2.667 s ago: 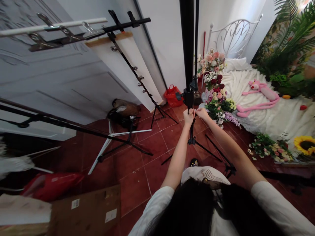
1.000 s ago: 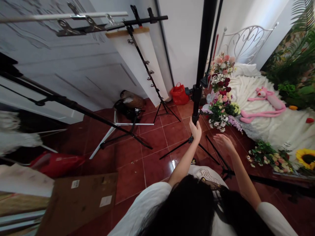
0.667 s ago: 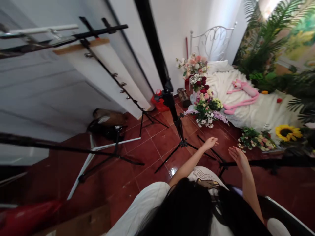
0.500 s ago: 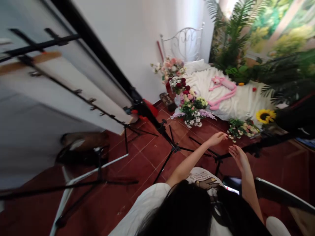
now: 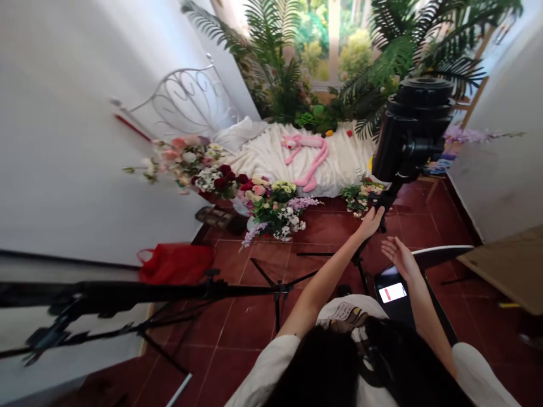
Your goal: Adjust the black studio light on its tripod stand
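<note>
- head view, the only one; clock read from its middle, twelve at top.
- black cylindrical unit (image 5: pixel 413 130) at two o'clock, tilted, mounted on a slim black stand (image 5: pixel 392 193) that runs down toward four.
- left hand (image 5: pixel 370 224) at three o'clock: fingers at the stand just under the unit, apparently touching. whether they are wrapped tight, observer cannot tell.
- right hand (image 5: pixel 401 258) between three and four: released, fingers loosely spread, holding nothing, just beside the stand and apart from it.
- lit phone (image 5: pixel 392 293) at four o'clock, near the right forearm.
- second stand (image 5: pixel 148 291) at eight o'clock, beyond both hands' reach; red bag (image 5: pixel 178 263) behind it.
- flowers (image 5: pixel 278 209) near centre; pink toy (image 5: pixel 306 155) on white bedding (image 5: pixel 252 158) toward one.
- step in hand, as judged: left hand taking hold of the stand below the unit.
- any next move there would call for a sure left grip, the right hand steadying, since the unit looks top-heavy.
</note>
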`<act>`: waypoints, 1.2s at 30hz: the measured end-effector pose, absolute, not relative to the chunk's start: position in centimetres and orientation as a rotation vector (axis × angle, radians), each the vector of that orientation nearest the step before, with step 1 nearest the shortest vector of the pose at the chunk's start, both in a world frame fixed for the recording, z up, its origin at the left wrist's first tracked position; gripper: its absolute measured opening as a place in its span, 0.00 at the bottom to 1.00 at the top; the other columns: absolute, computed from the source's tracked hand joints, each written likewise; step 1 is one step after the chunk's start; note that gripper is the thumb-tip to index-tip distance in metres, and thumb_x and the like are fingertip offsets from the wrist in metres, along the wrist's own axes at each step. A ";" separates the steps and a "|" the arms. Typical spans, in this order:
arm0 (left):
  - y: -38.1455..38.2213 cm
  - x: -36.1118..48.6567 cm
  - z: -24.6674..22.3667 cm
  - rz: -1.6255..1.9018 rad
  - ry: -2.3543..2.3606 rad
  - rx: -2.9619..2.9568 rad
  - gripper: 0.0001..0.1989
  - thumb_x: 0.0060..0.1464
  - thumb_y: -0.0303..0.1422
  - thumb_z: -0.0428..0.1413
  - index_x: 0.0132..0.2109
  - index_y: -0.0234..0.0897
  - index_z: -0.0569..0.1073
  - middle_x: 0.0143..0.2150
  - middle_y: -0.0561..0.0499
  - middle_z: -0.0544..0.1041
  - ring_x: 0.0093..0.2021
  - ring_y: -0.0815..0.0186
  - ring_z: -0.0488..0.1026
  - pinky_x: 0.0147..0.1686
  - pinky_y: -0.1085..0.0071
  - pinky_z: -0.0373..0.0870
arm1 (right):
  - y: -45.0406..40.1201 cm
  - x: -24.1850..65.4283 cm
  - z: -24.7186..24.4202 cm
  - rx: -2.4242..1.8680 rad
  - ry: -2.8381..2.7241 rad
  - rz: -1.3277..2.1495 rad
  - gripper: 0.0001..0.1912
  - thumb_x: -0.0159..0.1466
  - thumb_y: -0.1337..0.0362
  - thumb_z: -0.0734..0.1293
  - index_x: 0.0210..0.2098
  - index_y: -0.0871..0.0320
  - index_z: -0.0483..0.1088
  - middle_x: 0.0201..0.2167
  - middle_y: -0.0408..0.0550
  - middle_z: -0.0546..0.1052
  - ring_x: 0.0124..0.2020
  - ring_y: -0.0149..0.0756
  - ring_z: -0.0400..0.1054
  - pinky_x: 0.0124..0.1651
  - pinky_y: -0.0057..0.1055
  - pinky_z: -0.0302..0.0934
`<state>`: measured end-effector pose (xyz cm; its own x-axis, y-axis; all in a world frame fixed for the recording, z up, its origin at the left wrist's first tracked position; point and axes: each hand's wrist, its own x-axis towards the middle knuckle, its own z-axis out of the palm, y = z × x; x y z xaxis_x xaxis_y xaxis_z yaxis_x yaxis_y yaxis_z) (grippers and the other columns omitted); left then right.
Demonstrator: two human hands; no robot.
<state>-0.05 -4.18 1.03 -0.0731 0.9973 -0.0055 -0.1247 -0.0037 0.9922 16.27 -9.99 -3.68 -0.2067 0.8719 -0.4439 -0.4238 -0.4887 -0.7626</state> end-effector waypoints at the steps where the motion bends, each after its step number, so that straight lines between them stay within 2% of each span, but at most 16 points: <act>1: -4.0 0.0 0.9 1.318 1.166 1.089 0.31 0.61 0.59 0.49 0.43 0.33 0.77 0.35 0.48 0.76 0.41 0.64 0.73 0.47 0.67 0.72 | -10.2 16.2 -3.6 -1.109 -0.590 1.851 0.11 0.63 0.53 0.73 0.37 0.52 0.75 0.34 0.46 0.84 0.37 0.35 0.81 0.44 0.30 0.76; 5: -3.3 0.1 0.3 1.351 1.164 1.120 0.33 0.57 0.63 0.48 0.36 0.35 0.75 0.31 0.49 0.75 0.36 0.66 0.72 0.39 0.69 0.71 | -10.4 14.6 -3.0 -1.040 -0.430 2.017 0.14 0.68 0.49 0.68 0.39 0.53 0.74 0.33 0.47 0.83 0.34 0.34 0.80 0.40 0.31 0.75; 8: -2.9 0.1 -0.2 1.376 1.155 1.144 0.33 0.56 0.65 0.49 0.34 0.36 0.74 0.31 0.48 0.76 0.36 0.65 0.73 0.39 0.69 0.71 | -9.9 12.9 -2.0 -0.921 -0.250 2.112 0.16 0.70 0.49 0.66 0.37 0.55 0.72 0.31 0.47 0.81 0.31 0.33 0.77 0.36 0.29 0.74; 10: -2.8 0.1 -0.3 1.376 1.161 1.150 0.33 0.56 0.64 0.49 0.33 0.35 0.73 0.31 0.47 0.76 0.37 0.65 0.74 0.40 0.68 0.71 | -9.3 11.8 -1.1 -0.798 -0.157 2.140 0.15 0.70 0.51 0.66 0.32 0.55 0.69 0.26 0.44 0.78 0.27 0.31 0.75 0.32 0.27 0.71; 14: -2.8 0.0 -0.4 1.369 1.174 1.142 0.31 0.57 0.61 0.51 0.33 0.35 0.73 0.34 0.46 0.78 0.41 0.64 0.76 0.45 0.68 0.72 | -8.5 9.9 0.2 -0.537 -0.042 2.143 0.23 0.69 0.59 0.68 0.23 0.54 0.54 0.16 0.35 0.64 0.18 0.25 0.63 0.23 0.21 0.63; 19: -2.9 -0.1 -0.4 1.365 1.192 1.102 0.27 0.58 0.58 0.54 0.33 0.36 0.73 0.36 0.46 0.79 0.43 0.64 0.76 0.49 0.67 0.71 | -8.2 8.5 -0.1 -0.396 0.045 2.069 0.32 0.69 0.64 0.68 0.21 0.54 0.41 0.11 0.31 0.50 0.12 0.21 0.46 0.15 0.19 0.49; 24: -2.8 0.1 -0.5 1.356 1.166 1.073 0.27 0.57 0.59 0.54 0.33 0.36 0.73 0.34 0.46 0.78 0.43 0.63 0.76 0.50 0.65 0.70 | -8.0 8.8 -0.6 -0.491 0.031 2.070 0.35 0.66 0.64 0.71 0.22 0.54 0.38 0.11 0.30 0.47 0.12 0.20 0.41 0.14 0.19 0.43; 28: -2.8 0.0 -0.2 1.359 1.169 1.089 0.27 0.58 0.58 0.54 0.33 0.35 0.73 0.35 0.46 0.78 0.42 0.63 0.76 0.49 0.66 0.71 | -7.6 9.1 -1.0 -0.682 -0.280 2.024 0.35 0.60 0.61 0.75 0.21 0.54 0.40 0.13 0.30 0.46 0.14 0.21 0.38 0.15 0.20 0.41; 30: -2.9 0.0 0.1 1.353 1.171 1.115 0.28 0.59 0.58 0.53 0.33 0.35 0.73 0.34 0.47 0.78 0.41 0.64 0.75 0.48 0.67 0.71 | -7.7 9.3 -1.3 -0.878 -0.551 1.840 0.33 0.57 0.59 0.76 0.20 0.53 0.43 0.13 0.30 0.47 0.16 0.22 0.37 0.16 0.22 0.39; 32: -3.0 -0.1 0.3 1.333 1.168 1.145 0.29 0.59 0.59 0.52 0.32 0.35 0.73 0.31 0.48 0.76 0.38 0.65 0.74 0.44 0.68 0.71 | -7.8 10.0 -1.7 -1.117 -0.879 1.462 0.30 0.54 0.60 0.75 0.20 0.53 0.46 0.15 0.31 0.48 0.18 0.24 0.39 0.19 0.25 0.40; 34: -3.1 -0.2 0.6 1.306 1.166 1.156 0.31 0.58 0.61 0.51 0.32 0.35 0.73 0.28 0.49 0.73 0.36 0.65 0.74 0.40 0.69 0.71 | -7.9 11.4 -1.8 -1.294 -1.202 1.011 0.26 0.55 0.62 0.73 0.19 0.53 0.48 0.17 0.34 0.51 0.21 0.27 0.43 0.23 0.27 0.43; 36: -3.2 -0.1 0.7 1.292 1.164 1.135 0.32 0.56 0.63 0.51 0.32 0.35 0.73 0.26 0.50 0.72 0.34 0.66 0.73 0.36 0.70 0.71 | -7.8 12.8 -1.5 -1.343 -1.415 0.711 0.22 0.58 0.62 0.70 0.19 0.53 0.50 0.19 0.36 0.54 0.23 0.29 0.46 0.27 0.29 0.48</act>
